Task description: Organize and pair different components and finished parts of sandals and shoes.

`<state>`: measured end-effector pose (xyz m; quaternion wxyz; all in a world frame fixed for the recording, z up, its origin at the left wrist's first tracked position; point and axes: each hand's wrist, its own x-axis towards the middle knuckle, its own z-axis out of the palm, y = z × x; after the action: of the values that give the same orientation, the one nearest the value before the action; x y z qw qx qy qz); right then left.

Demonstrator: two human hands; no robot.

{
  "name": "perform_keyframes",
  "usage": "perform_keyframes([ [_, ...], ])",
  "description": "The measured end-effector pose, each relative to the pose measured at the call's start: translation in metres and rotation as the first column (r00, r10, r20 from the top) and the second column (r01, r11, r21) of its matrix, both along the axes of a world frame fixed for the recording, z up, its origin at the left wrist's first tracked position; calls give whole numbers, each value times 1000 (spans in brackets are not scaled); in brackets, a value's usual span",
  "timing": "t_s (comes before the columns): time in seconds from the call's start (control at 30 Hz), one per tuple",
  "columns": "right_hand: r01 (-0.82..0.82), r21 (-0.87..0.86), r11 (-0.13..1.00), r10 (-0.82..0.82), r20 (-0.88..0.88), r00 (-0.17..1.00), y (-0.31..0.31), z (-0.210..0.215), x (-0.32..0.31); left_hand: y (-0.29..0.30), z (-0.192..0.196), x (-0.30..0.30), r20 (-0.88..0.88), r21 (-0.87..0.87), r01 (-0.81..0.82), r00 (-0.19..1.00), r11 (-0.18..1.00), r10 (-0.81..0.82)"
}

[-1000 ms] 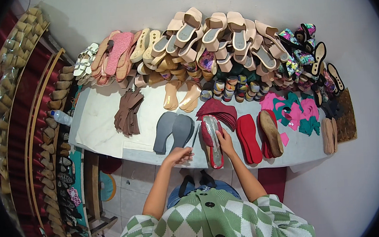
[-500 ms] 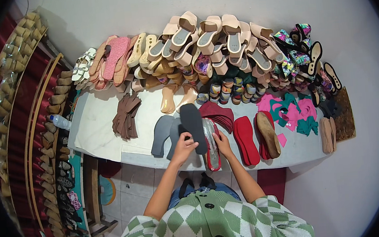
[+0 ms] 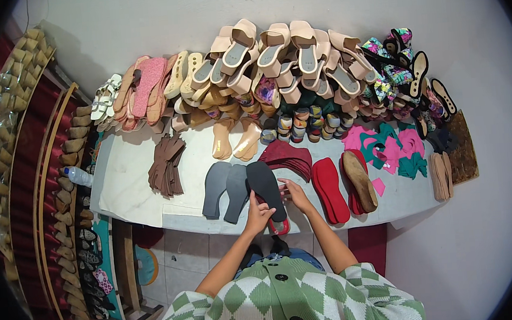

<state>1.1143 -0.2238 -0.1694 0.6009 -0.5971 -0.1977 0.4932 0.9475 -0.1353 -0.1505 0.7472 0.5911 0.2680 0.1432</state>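
Observation:
My left hand (image 3: pixel 258 214) grips a dark grey shoe sole (image 3: pixel 262 180) by its lower left side. Beneath that sole, the end of a red-edged sole piece (image 3: pixel 279 227) sticks out at the table's front edge; the rest is covered. My right hand (image 3: pixel 295 194) hovers just right of the dark sole, its fingers apart and nothing seen in them. Stacked grey soles (image 3: pixel 215 190) lie left of my left hand. Beyond my hands is a fanned pile of maroon pieces (image 3: pixel 292 157), and red soles (image 3: pixel 329 191) rest to the right of my right hand.
Pale block-heeled sandals (image 3: pixel 304 48) are heaped along the table's back. Brown strips (image 3: pixel 168 167) lie left, pink and green scraps (image 3: pixel 392 143) right. A wooden shoe last (image 3: pixel 359 182) sits on red soles. Racks of shoe forms (image 3: pixel 66 193) and a plastic bottle (image 3: pixel 78 176) stand left.
The dark sole has come down toward me and to the right, over the red-edged piece. My right hand has let go of that piece and spread its fingers.

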Motion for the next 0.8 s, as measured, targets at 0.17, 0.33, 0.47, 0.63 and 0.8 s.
perform_keyframes([
  [0.17,167,50,985,-173,168,970,20,12,-6,2,10,20,23,-42,42,999,998,-41],
  [0.33,244,149,958,-280,325,903,34,24,0,4,13,20,-46,88,109,993,990,-105],
  [0.47,221,143,965,-249,229,941,37,31,-3,0,19,16,-45,126,155,988,980,-150],
  [0.63,206,108,973,-222,164,961,31,38,-5,-10,32,13,-164,438,208,975,874,-150],
  [0.8,223,114,968,-239,153,959,18,41,0,17,62,19,-321,367,262,936,892,-143],
])
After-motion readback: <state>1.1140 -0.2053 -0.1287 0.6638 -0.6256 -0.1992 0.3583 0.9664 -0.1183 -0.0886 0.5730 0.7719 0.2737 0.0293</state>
